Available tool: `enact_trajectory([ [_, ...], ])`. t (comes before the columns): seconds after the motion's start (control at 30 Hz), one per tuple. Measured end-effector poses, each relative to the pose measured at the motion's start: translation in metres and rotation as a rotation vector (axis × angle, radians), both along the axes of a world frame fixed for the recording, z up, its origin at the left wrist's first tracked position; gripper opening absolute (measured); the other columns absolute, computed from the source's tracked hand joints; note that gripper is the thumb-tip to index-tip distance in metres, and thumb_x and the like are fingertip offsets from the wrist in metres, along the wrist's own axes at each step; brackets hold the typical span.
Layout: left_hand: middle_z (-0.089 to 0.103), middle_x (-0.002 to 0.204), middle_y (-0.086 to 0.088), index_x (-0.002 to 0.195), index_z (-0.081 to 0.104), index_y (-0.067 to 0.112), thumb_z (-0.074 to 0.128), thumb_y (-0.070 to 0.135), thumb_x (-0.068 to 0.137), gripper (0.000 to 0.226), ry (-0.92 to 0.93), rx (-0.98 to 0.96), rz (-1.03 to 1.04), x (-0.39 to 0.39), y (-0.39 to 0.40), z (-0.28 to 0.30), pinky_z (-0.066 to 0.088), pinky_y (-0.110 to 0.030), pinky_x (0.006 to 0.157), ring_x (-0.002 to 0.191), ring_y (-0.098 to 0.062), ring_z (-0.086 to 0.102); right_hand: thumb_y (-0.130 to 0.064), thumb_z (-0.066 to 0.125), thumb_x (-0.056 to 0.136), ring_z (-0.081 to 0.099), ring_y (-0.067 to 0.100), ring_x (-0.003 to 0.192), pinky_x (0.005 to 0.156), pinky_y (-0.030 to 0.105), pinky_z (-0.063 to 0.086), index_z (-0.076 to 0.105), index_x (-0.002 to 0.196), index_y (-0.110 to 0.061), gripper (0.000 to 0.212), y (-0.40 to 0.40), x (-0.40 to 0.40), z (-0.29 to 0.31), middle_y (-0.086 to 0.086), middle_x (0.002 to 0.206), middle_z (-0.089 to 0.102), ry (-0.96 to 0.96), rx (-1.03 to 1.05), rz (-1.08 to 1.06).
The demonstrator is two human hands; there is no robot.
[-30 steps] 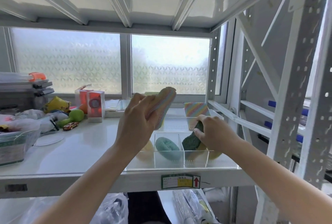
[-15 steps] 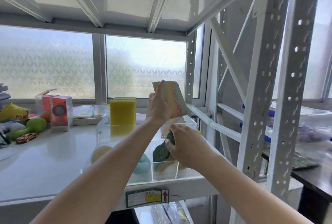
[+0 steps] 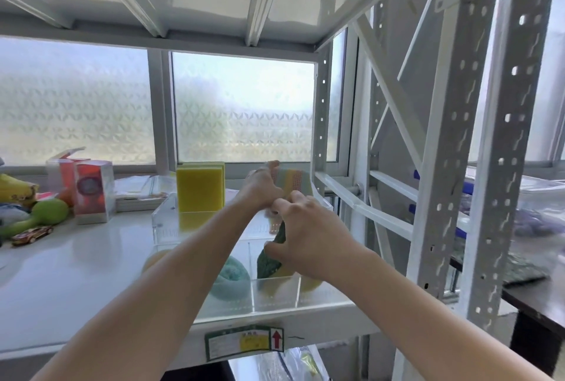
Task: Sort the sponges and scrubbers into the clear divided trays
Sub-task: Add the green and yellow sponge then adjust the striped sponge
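From the head view, the left hand (image 3: 260, 186) grips a striped sponge (image 3: 292, 180) above the clear tray (image 3: 275, 292) at the shelf's front right corner; the right hand (image 3: 305, 243) pinches a green scrubber (image 3: 268, 264) inside it. Crossed wrists could knock either piece loose or nudge the tray off the edge.

A small red-and-gold toy car (image 3: 32, 234) lies on the white metal shelf (image 3: 76, 283), just in front of a green plastic maraca-shaped toy (image 3: 46, 213). Beside them stand two clear boxes with red-orange contents (image 3: 91, 189), before the frosted patterned window (image 3: 241, 111).
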State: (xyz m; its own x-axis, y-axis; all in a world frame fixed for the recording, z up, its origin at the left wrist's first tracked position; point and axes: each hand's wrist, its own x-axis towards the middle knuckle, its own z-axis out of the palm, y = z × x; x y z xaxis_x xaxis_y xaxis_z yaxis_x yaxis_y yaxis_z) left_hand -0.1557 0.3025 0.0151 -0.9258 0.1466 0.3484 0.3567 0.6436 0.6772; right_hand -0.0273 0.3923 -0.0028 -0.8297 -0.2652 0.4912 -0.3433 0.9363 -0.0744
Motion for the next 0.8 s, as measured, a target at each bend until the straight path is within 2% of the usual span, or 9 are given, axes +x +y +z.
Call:
enact_trajectory([
  [0.07,0.047,0.139,-0.014,0.142,0.036,0.024,0.064,0.010,0.072,0.077,0.002,-0.064,0.031,-0.001,-0.001,-0.001,0.040,-0.034,0.105,0.128,-0.027,0.045,-0.044,0.058,0.080,0.047,0.022,0.108,0.090,0.036,0.041,0.052,0.122,-0.019,0.050,-0.001,0.002,0.002,0.004,0.110,0.049,0.004,-0.003,0.003],
  [0.13,0.049,0.139,-0.013,0.141,0.039,0.021,0.064,0.010,0.073,0.073,0.021,-0.081,0.038,0.002,-0.001,0.001,0.040,-0.032,0.104,0.129,-0.026,0.045,-0.044,0.058,0.080,0.047,0.021,0.108,0.091,0.036,0.041,0.052,0.122,-0.019,0.050,-0.001,0.004,0.004,0.003,0.107,0.048,0.008,-0.009,0.004],
  [0.23,0.051,0.136,-0.012,0.138,0.043,0.021,0.059,0.009,0.077,0.063,0.143,-0.024,0.043,0.008,-0.005,0.006,0.042,-0.026,0.087,0.119,-0.025,0.052,-0.043,0.059,0.079,0.048,0.021,0.108,0.086,0.034,0.040,0.053,0.121,-0.019,0.048,0.001,0.006,0.008,0.001,0.106,0.048,0.002,-0.022,-0.005],
  [0.3,0.051,0.136,-0.010,0.135,0.046,0.023,0.056,0.009,0.081,0.057,0.250,-0.004,0.046,0.014,-0.013,0.013,0.040,-0.024,0.082,0.117,-0.024,0.054,-0.043,0.059,0.079,0.049,0.021,0.110,0.085,0.033,0.041,0.053,0.122,-0.019,0.049,0.002,0.006,0.012,0.003,0.113,0.051,-0.003,-0.029,-0.016],
  [0.47,0.061,0.126,-0.008,0.128,0.055,0.020,0.059,0.012,0.084,0.045,0.422,0.023,0.046,0.036,-0.048,0.039,0.040,-0.026,0.096,0.115,-0.021,0.057,-0.043,0.062,0.080,0.053,0.021,0.108,0.084,0.031,0.045,0.054,0.122,-0.015,0.051,0.005,0.002,0.027,0.005,0.122,0.055,0.005,-0.051,-0.025],
  [0.6,0.060,0.127,-0.006,0.128,0.055,0.022,0.064,0.016,0.082,0.047,0.420,0.029,0.069,0.045,-0.091,0.049,0.040,-0.032,0.101,0.120,-0.020,0.053,-0.045,0.064,0.080,0.057,0.023,0.103,0.086,0.034,0.049,0.056,0.120,-0.009,0.054,0.009,-0.009,0.042,0.008,0.123,0.058,-0.016,-0.088,-0.039],
  [0.7,0.054,0.134,-0.004,0.134,0.047,0.024,0.067,0.022,0.081,0.056,0.360,-0.001,0.095,0.046,-0.124,0.044,0.035,-0.029,0.096,0.126,-0.019,0.048,-0.047,0.064,0.080,0.056,0.022,0.105,0.084,0.031,0.045,0.053,0.125,-0.010,0.059,0.014,-0.025,0.052,0.008,0.125,0.057,-0.036,-0.116,-0.075],
  [0.8,0.049,0.139,-0.006,0.139,0.040,0.027,0.070,0.027,0.080,0.067,0.277,0.020,0.099,0.045,-0.150,0.034,0.035,-0.029,0.094,0.128,-0.022,0.046,-0.050,0.063,0.080,0.055,0.025,0.110,0.091,0.035,0.046,0.051,0.127,-0.010,0.063,0.021,-0.042,0.059,0.009,0.127,0.057,-0.082,-0.152,-0.134],
])
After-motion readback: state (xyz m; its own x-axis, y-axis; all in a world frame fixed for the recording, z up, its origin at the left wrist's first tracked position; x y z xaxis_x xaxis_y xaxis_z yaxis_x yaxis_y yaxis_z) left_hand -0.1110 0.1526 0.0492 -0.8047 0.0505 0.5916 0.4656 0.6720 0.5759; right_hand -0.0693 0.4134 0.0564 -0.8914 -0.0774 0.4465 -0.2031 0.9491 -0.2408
